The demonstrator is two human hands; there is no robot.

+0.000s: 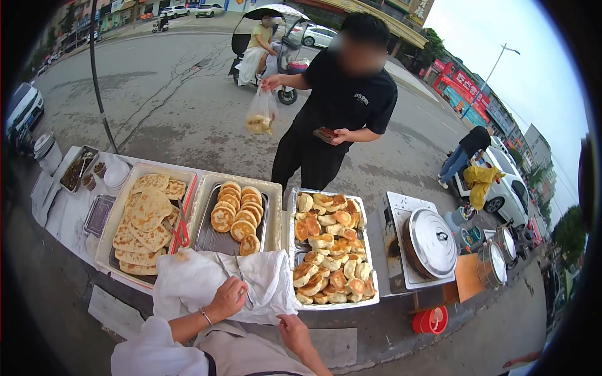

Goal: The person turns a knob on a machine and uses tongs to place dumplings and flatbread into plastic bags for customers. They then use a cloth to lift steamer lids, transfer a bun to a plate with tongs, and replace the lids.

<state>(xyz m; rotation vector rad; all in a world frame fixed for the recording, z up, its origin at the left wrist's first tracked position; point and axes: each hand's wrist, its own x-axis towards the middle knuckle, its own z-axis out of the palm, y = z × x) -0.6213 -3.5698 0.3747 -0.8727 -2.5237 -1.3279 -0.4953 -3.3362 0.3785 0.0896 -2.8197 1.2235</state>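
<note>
A white cloth [182, 282] lies bunched over the near edge of the stall, covering part of the trays there. My left hand [228, 298], with a bracelet at its wrist, is closed over the cloth around a pair of metal tongs [242, 276]. My right hand [293, 332] is lower and to the right, its fingertips pinching the cloth's near edge. Beyond the cloth, round browned buns [242, 230] stand in rows in a tray. Flatbreads [150, 210] are stacked at left, beside red-handled tongs [181, 233]. Browned filled buns [338, 247] heap the right tray.
Right of the trays, a large lidded pan [431, 241] sits on a cooker. A red bucket [430, 321] stands below. Across the stall a person [345, 94] holds a bag of food [260, 116] and a phone [325, 133]. A covered scooter [288, 62] is behind.
</note>
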